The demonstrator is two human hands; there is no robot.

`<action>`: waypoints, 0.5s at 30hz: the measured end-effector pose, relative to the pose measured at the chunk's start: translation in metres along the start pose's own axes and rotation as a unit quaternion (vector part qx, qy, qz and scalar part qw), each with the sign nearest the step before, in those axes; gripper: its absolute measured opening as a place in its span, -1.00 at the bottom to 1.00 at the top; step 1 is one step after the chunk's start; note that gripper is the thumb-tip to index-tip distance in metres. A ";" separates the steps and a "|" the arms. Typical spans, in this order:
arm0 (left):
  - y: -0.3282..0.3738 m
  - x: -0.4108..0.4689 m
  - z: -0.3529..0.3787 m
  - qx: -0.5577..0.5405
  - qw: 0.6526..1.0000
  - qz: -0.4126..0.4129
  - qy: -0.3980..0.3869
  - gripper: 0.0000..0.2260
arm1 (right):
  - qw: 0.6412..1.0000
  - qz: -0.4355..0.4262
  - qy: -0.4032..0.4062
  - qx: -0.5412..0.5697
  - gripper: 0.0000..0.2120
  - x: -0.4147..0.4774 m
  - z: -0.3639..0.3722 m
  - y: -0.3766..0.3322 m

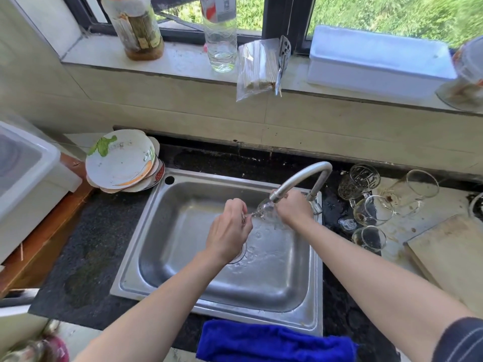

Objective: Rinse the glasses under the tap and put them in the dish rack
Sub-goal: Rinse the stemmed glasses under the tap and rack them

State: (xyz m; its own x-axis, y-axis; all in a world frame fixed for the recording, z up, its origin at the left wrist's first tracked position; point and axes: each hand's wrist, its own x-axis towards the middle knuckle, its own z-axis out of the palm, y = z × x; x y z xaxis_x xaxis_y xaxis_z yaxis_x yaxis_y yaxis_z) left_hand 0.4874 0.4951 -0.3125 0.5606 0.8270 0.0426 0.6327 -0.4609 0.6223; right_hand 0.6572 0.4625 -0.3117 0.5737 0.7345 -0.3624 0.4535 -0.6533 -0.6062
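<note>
Left hand [230,226]: I am seeing it in the middle of the frame, over the basin, with its fingers curled in and pinching the stem end of the stemmed glass [263,206].
Right hand [294,207]: I am watching it just right of centre, closing over the bowl end of the same glass. Its back is facing me, so its fingertips are staying hidden.
Stemmed glass: it is lying nearly on its side between the two hands, with its bowl sitting right under the spout.
Tap [300,178]: it is arching from the right edge of the basin towards the centre, and its mouth is ending just above the glass.
Sink [183,257]: it is filling the centre of the frame, and I am seeing water rippling across its floor around the drain.
Waiting glasses [373,210]: several are standing or leaning together on the counter at the right of the frame, just beside the tap's base and well apart from both hands.
Stack of plates [120,160]: it is leaning at the sink's upper left corner.
Blue cloth [274,340]: it is lying along the bottom edge, touching the sink's near rim.
Wooden board [449,257]: it is lying at the right edge, below the waiting glasses.
</note>
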 end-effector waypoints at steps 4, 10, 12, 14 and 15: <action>-0.007 -0.003 -0.001 0.012 0.999 0.039 0.020 -0.86 | 0.998 -0.009 -0.048 0.050 -0.79 -0.008 0.000 -0.007; 0.004 -0.003 0.007 -0.305 0.917 -0.254 -0.045 -0.78 | 0.993 -0.019 0.010 0.113 -0.78 0.004 0.002 0.000; 0.004 0.000 0.010 -0.400 0.830 -0.379 -0.087 -0.89 | 0.987 -0.102 0.029 0.117 -0.80 -0.008 0.003 -0.006; -0.001 0.000 0.013 -0.330 0.877 -0.340 -0.077 -0.93 | 0.989 -0.131 0.016 0.063 -0.85 -0.018 0.004 -0.008; -0.004 0.000 0.012 -0.281 0.915 -0.288 -0.043 -0.91 | 0.992 -0.122 0.012 0.009 -0.74 -0.020 0.005 -0.008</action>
State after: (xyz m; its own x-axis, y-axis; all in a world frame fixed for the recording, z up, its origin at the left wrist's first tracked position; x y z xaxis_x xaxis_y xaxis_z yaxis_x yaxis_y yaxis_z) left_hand 0.4917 0.4926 -0.3243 0.2767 0.8411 -0.4647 0.4750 0.3006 0.8270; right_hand 0.6388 0.4534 -0.3031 0.4646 0.8656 -0.1866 0.5688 -0.4533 -0.6863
